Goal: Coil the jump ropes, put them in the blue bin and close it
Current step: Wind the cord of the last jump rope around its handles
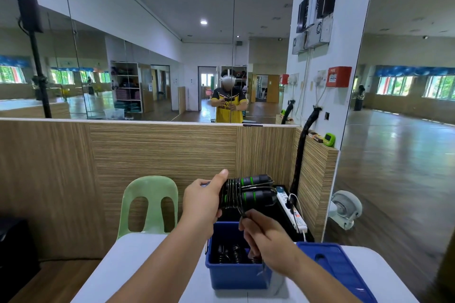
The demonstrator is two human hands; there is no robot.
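Left hand (202, 202): fingers curled tight round the wound end of the jump rope (248, 192), thumb straight and pointing up along the coils. Firm grip; the bundle's weight hangs from this hand.
Right hand (267, 236): fingers curled, pinching a loose strand of the black cord (242, 213) just below the bundle. Nothing else is in this hand.
Jump rope: black cord wound in close loops round two black handles with green bands. The handles lie side by side and point right. Held in the air, above the far rim of the bin and not inside it.
Loose strand: runs from the coils down to the right hand's fingertips. Where it goes past the fingers I cannot tell.
Blue bin (236, 275): stands open on the table, directly below both hands. The right hand hovers over its opening.
Bin contents: dark coiled ropes (231, 253) on the bottom; the count is not readable.
Lid (339, 268): blue, off the bin, lying on the table just to the bin's right.
Table (138, 261): white top, carrying the bin and lid.
Chair (150, 202): pale green plastic, at the far side of the table, left of the hands.
Power strip (290, 209): white, behind the bin, with a white cable plugged in.
Panel (160, 150): wood-grain partition behind the chair.
Mirror (147, 56): above the partition, showing the person with both hands raised at chest height.
Fan (344, 209): small and white, on the floor to the right.
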